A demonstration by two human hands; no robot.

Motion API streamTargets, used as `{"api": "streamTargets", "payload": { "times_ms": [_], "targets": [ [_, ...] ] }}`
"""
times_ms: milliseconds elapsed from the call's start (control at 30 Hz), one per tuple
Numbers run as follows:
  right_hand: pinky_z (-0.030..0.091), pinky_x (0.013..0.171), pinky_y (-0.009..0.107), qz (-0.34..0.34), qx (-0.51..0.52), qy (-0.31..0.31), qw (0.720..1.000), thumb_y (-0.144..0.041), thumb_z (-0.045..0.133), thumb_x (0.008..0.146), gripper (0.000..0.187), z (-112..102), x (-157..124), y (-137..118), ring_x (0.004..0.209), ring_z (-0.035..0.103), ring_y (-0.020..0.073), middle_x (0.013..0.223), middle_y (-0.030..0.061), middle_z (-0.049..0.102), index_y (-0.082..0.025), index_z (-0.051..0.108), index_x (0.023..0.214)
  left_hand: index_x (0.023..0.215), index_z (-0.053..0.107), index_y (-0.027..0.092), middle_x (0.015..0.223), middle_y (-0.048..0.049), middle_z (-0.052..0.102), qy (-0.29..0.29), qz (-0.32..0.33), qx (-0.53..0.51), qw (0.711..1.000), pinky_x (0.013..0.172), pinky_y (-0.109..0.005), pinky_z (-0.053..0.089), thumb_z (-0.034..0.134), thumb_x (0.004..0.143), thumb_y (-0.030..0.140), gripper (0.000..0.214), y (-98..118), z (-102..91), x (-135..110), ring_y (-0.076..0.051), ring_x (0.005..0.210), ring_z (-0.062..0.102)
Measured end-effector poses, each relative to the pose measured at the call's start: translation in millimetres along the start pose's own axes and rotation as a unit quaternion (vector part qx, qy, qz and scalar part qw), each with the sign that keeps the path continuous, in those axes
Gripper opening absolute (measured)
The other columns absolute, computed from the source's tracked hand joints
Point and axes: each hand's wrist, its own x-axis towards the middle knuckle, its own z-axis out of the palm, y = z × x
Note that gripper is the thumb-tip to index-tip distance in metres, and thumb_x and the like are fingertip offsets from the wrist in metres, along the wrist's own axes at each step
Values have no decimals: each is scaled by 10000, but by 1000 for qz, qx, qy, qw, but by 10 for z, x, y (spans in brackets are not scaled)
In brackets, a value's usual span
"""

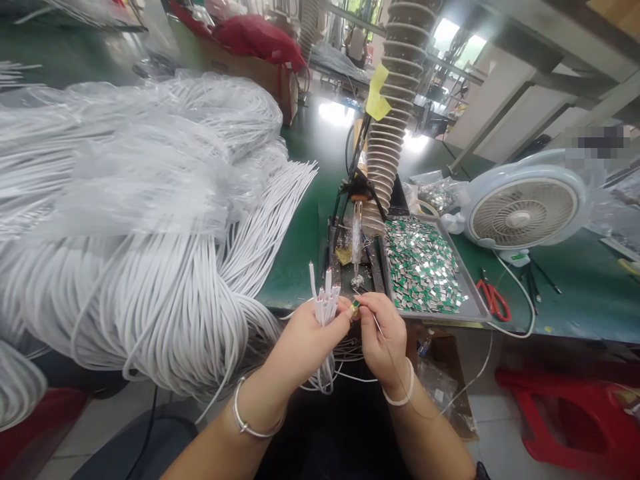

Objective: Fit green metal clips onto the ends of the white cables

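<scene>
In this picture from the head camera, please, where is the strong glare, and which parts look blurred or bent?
In the head view, the windows are overexposed, and glare lies on the green workbench; a pixelated patch sits above the fan; the wide lens bends the picture's edges, while the left hand and right hand look fairly sharp.

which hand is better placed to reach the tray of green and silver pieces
Right, probably: the right hand sits nearer the metal tray, while the left hand is full, gripping a bundle of white cables.
</scene>
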Motion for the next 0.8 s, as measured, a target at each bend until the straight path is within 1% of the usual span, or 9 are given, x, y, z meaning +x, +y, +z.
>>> {"api": "streamTargets", "payload": {
  "times_ms": [67, 200, 233, 300, 400, 567, 667, 800],
  "targets": [
    [546, 700, 305, 2, -4, 7, 1000, -83, 412, 876, 218, 8, -15, -6, 795, 616, 147, 861, 59, 626, -184, 579, 974, 677, 553, 177, 777, 16, 566, 12, 3, -12, 1000, 728, -256, 398, 521, 792, 210, 124, -7, 12, 11, -131, 741, 509],
    [577, 662, 280, 37, 16, 56, 998, -95, 399, 887, 265, 22, -70, 4, 739, 647, 130, 890, 62, 656, -179, 510, 1113, 732, 553, 177, 764, 28, 546, 36, -19, -20, 999, 623, -245, 377, 532, 786, 220, 72, 1, 22, 35, -105, 626, 459],
    [583, 667, 282, 44, 20, 65, 997, -99, 403, 888, 268, 23, -79, 7, 746, 655, 132, 903, 64, 662, -180, 501, 1124, 733, 551, 177, 759, 30, 541, 42, -19, -20, 999, 613, -244, 373, 534, 786, 225, 74, 6, 22, 41, -103, 620, 454],
    [587, 680, 281, 46, 19, 69, 996, -92, 411, 885, 252, 20, -81, 6, 748, 662, 130, 917, 62, 670, -185, 527, 1088, 704, 543, 175, 776, 24, 548, 55, -5, -17, 998, 647, -246, 383, 538, 784, 225, 94, 16, 21, 54, -112, 667, 483],
    [582, 706, 272, 19, 11, 58, 998, -56, 418, 871, 254, 8, -45, -9, 768, 660, 124, 925, 56, 672, -190, 582, 1010, 674, 535, 172, 812, 13, 569, 70, 14, -16, 997, 722, -257, 397, 547, 775, 218, 112, 33, 22, 79, -127, 742, 520],
    [562, 815, 320, -26, 22, 55, 998, -18, 429, 848, 278, 0, 25, -15, 940, 639, 156, 981, 71, 665, -186, 583, 1008, 731, 556, 178, 815, 18, 580, 88, 17, -14, 996, 722, -261, 412, 551, 775, 226, 65, 85, 39, 126, -127, 729, 534],
    [556, 833, 334, -40, 13, 59, 997, -17, 436, 846, 278, 4, 52, -9, 959, 634, 161, 999, 76, 663, -184, 576, 1018, 729, 555, 179, 822, 14, 591, 96, 15, -8, 995, 716, -261, 422, 547, 774, 234, 72, 128, 45, 145, -132, 730, 545],
    [561, 826, 324, -48, -2, 62, 997, -19, 431, 850, 285, 5, 84, -7, 956, 636, 155, 1001, 74, 664, -187, 570, 1034, 731, 554, 179, 827, 3, 593, 97, 30, 8, 995, 753, -268, 422, 546, 772, 238, 72, 173, 46, 154, -147, 780, 551]
  ]
}}
